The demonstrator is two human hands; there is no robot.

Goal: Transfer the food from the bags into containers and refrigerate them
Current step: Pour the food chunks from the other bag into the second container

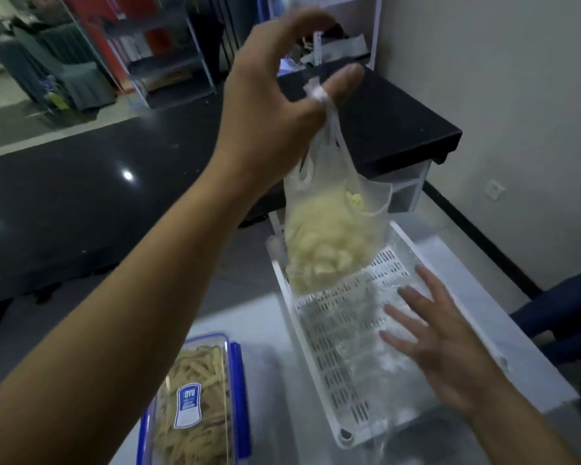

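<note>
The left hand [275, 95] pinches the handles of the food bag [329, 236] above the slotted container [342, 344] — the right hand [440, 344] lies flat inside it — so a loose pinch could let pieces spill past the rim.

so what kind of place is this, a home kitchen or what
Probably not a home kitchen: more like a shop or office corner used for food prep. A metal shelving rack and a long dark counter stand behind; the left hand holds a bag of food over a clear container.
</note>
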